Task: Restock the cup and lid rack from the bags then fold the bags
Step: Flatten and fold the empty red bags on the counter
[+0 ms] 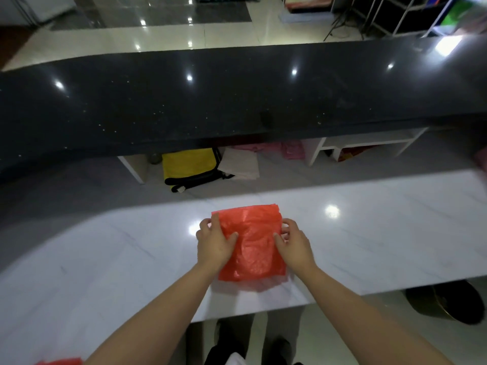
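A red plastic bag (253, 241), folded into a rough rectangle, lies on the white marble counter (369, 233) in front of me. My left hand (214, 242) grips its left edge, thumb on top of the plastic. My right hand (291, 241) grips the right edge the same way, thumb pressed on the bag. A scrap of another red bag (62, 361) shows at the bottom left corner. No cup or lid rack is in view.
A long black glossy counter (237, 96) runs across behind the white one. Under it sit a yellow bag (188, 164), beige sheets (238, 164), pink bags (266, 148) and a white shelf (369, 143). A dark bin (445, 301) stands below right.
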Demonstrator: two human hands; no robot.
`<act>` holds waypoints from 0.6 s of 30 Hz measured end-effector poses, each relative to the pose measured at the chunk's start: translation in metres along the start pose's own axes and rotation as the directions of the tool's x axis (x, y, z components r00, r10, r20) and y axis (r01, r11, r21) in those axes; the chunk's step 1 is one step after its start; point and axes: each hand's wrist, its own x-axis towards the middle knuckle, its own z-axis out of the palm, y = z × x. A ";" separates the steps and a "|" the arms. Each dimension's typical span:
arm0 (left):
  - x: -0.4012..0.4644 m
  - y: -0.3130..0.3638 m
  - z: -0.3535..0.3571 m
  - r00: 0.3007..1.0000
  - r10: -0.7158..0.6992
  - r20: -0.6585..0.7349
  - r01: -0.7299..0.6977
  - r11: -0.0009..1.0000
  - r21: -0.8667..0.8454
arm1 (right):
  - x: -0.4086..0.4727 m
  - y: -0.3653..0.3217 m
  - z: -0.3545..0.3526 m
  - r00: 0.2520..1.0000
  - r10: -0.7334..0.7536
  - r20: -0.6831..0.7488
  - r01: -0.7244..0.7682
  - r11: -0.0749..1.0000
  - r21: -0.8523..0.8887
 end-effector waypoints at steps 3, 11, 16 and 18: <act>-0.005 -0.003 0.005 0.936 0.352 -0.022 -0.338 0.913 0.231 | 0.006 -0.005 0.002 1.000 0.010 -0.001 -0.010 0.997 0.077; -0.008 -0.026 0.027 0.922 0.319 0.218 -0.383 0.830 0.407 | 0.030 0.010 0.018 0.989 -0.146 0.007 0.146 0.986 -0.080; -0.009 -0.040 0.039 0.929 0.319 0.190 -0.371 0.792 0.485 | 0.035 0.013 0.030 0.956 -0.293 -0.010 0.279 0.919 -0.279; -0.010 -0.047 0.043 0.928 0.338 0.159 -0.371 0.779 0.506 | 0.031 0.010 0.033 0.901 -0.425 -0.081 0.337 0.807 -0.485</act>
